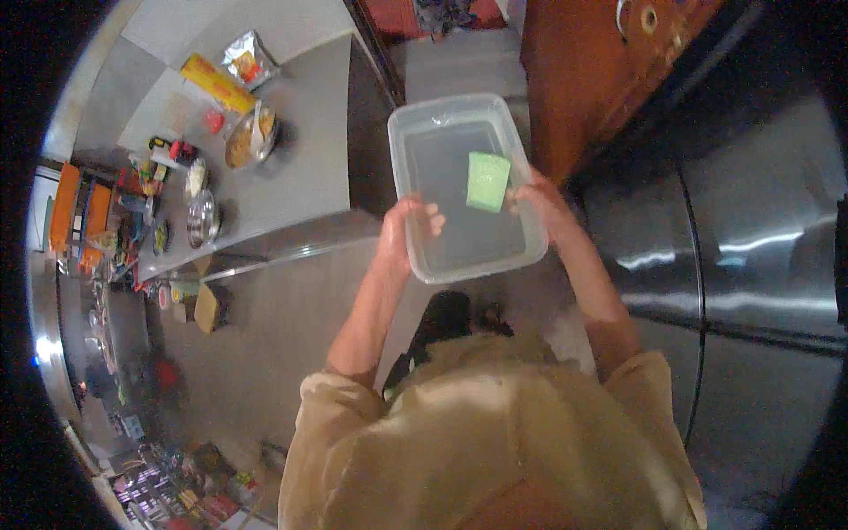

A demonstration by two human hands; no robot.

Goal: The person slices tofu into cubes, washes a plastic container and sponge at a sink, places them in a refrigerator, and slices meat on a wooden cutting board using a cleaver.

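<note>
A translucent plastic rectangular tub (457, 258) is held up in front of my body, above the floor. My left hand (407, 228) grips its left wall, and those fingertips show at the inner side. My right hand (540, 202) grips the opposite wall, its fingertips close to a pale green rectangular piece (488, 182). That piece appears against the tub's bottom, towards the right side. Whether it is a sponge, a cloth or a label, I cannot tell.
On the left, a grey counter (311, 132) carries a metal bowl of food (245, 146), a yellow roll (217, 83), a foil packet (248, 59) and a steel bowl (203, 218). Dark metal refrigerator doors (762, 265) line the right. A brown wooden door (570, 79) stands ahead.
</note>
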